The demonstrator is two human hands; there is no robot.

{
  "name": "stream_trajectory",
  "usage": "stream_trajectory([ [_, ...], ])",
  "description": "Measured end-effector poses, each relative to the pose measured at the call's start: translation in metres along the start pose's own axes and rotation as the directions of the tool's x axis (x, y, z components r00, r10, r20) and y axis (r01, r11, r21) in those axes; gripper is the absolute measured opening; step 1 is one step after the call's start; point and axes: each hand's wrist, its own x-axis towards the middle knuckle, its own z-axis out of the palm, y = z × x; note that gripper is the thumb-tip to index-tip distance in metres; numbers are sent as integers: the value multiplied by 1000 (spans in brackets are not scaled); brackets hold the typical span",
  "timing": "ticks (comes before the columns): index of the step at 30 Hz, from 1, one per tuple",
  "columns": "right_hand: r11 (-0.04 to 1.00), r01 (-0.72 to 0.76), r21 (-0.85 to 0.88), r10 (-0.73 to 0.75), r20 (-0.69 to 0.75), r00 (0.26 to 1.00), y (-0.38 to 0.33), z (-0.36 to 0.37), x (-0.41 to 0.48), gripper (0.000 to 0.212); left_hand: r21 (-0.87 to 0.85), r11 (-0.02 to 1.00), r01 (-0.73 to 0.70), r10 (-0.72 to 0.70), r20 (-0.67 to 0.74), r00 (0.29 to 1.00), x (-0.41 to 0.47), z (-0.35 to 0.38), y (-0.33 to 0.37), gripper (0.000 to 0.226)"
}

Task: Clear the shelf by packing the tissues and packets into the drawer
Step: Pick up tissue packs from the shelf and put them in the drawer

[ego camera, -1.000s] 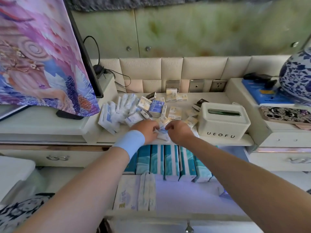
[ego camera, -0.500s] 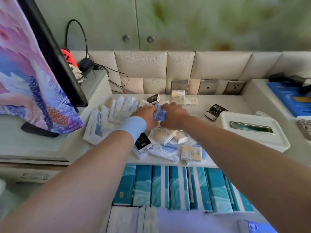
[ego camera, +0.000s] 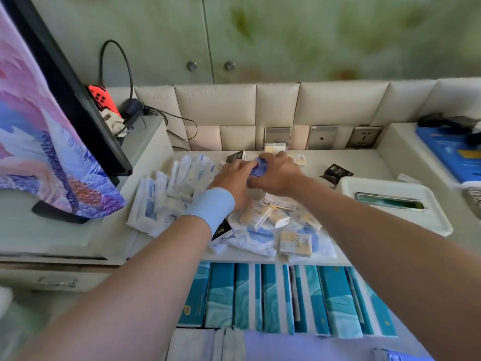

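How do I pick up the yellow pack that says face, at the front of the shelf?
Come from straight above and pinch the yellow face pack across its two side edges. It lies flat, label up, on top of the white-and-blue packets near the front of the shelf, and nothing covers it.

Both hands, left hand (ego camera: 233, 175) and right hand (ego camera: 278, 173), hold a small blue packet (ego camera: 260, 168) between them at the back of the shelf (ego camera: 364, 162), above a heap of tissue packs (ego camera: 166, 201). Below, teal boxes (ego camera: 273, 295) stand in a row in the open drawer (ego camera: 325, 347).
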Motion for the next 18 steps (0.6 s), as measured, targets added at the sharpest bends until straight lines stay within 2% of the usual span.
stream_trajectory([
  [3, 975, -29, 220, 19, 47, 999, 8, -30, -30, 61, -94, 991, -95, 80, -156, 985, -13, -8, 24, 66],
  [5, 959, -13, 285, -6, 65, 998, 14, -47, -54, 45, -158, 979, -129, 86, -253, 964, -25, -12, 44, 53],
  [7, 947, 2, 321, -31, 84, 996, 20, -59, -79, 35, -136, 980, -142, 92, -322, 942, -37, -12, 63, 49],
  [9, 914, 3, 407, -48, 99, 994, 28, -69, -104, 32, -176, 976, -131, 71, -310, 948, -51, -11, 81, 50],
  [12, 842, -10, 540, -79, 142, 987, 46, -78, -142, 30, -335, 934, -129, 61, -206, 977, -77, -8, 106, 48],
  [15, 894, 6, 448, -118, 222, 968, 66, -76, -185, 28, -346, 931, -119, 90, -100, 991, -103, 2, 126, 48],
  [18, 985, 35, 168, -64, 170, 983, 95, -59, -221, 40, -297, 949, -104, 113, 10, 994, -127, 19, 145, 47],
])
